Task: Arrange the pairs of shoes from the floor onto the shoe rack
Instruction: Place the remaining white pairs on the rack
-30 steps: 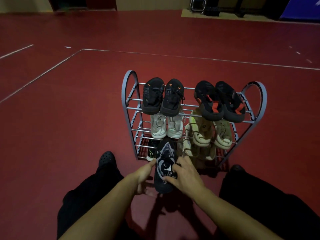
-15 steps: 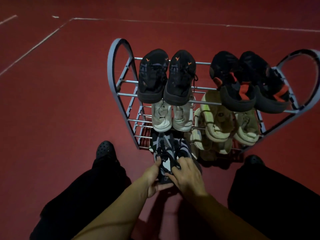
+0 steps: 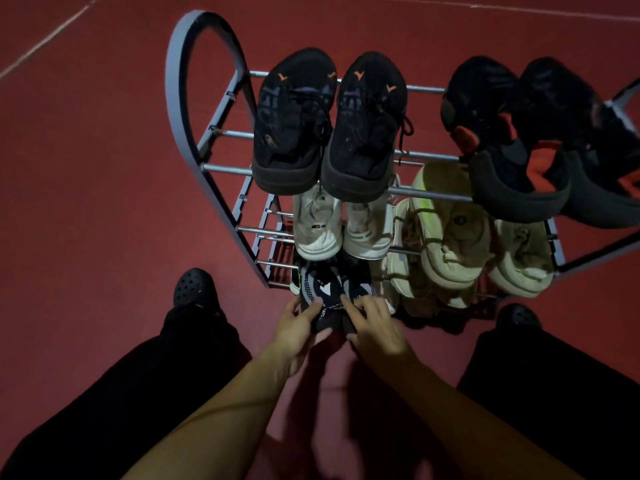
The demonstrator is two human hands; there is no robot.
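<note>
A grey metal shoe rack (image 3: 204,147) with three tiers stands on the red floor in front of me. On its bottom tier at the left lies a black and white patterned shoe (image 3: 320,292), heel toward me. My left hand (image 3: 298,329) holds its left side and my right hand (image 3: 372,323) grips its heel from the right. A second patterned shoe (image 3: 360,289) lies right beside it, partly under my right fingers. Black sneakers (image 3: 329,123) fill the top tier's left half, white sneakers (image 3: 341,226) the middle tier below them.
Black and red shoes (image 3: 530,140) sit on the top tier at the right, cream shoes (image 3: 453,233) on the tiers below. My black clogs (image 3: 194,289) and dark trouser legs flank the rack's front. Red floor (image 3: 86,185) with a white line lies to the left.
The view has come closer to the rack. Both hands have pushed the patterned shoe further in onto the bottom tier, beside its mate.
</note>
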